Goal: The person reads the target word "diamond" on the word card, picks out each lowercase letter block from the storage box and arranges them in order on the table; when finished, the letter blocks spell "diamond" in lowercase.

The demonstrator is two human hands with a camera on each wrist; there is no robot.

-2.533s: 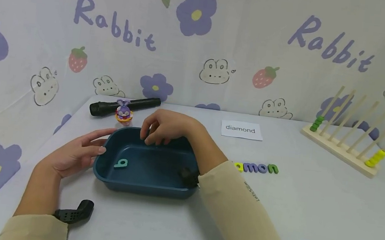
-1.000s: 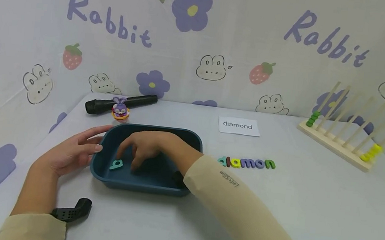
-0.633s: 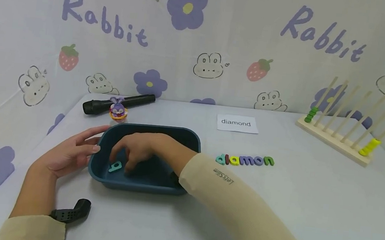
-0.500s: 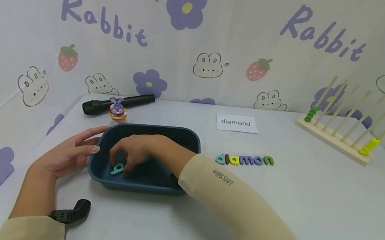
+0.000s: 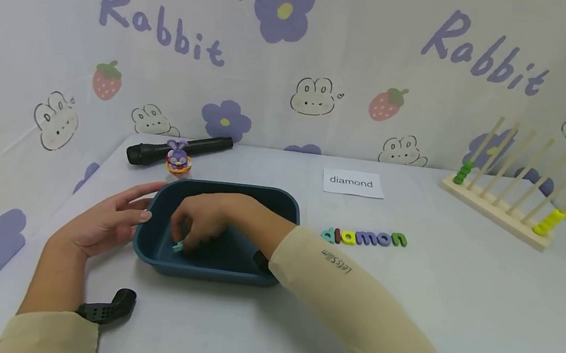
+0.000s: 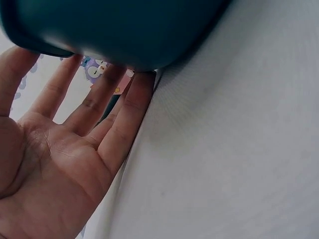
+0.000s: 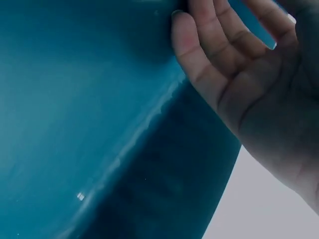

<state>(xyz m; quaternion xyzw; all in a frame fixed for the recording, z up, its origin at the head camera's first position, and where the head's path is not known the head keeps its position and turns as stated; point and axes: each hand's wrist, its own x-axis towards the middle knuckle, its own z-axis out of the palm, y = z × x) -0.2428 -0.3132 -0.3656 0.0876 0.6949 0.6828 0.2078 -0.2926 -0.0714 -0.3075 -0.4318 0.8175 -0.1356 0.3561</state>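
Observation:
In the head view, my right hand (image 5: 207, 217) is down inside the dark teal plastic bin (image 5: 212, 275). Its thumb and forefinger pinch a small teal toy letter (image 5: 178, 246), mostly hidden behind the fingers; the right wrist view does not show the letter. My left hand (image 5: 109, 222) rests against the bin's left side, the thumb near the rim. Seen from the left wrist, the fingers (image 6: 124, 114) of that hand reach out fairly straight to the bin wall. Right of the bin, a row of coloured toy letters (image 5: 365, 238) reads "diamon".
A white card (image 5: 354, 183) printed "diamond" lies behind the letter row. Behind the bin are a black microphone (image 5: 209, 146) and a purple rabbit figurine (image 5: 178, 158). At the far right stands a wooden peg abacus (image 5: 502, 213) with green and yellow beads.
My right hand came down from above the bin's far side to the letter at its left end. The letter turned under the fingers and is now pinched. The left hand stayed at the bin.

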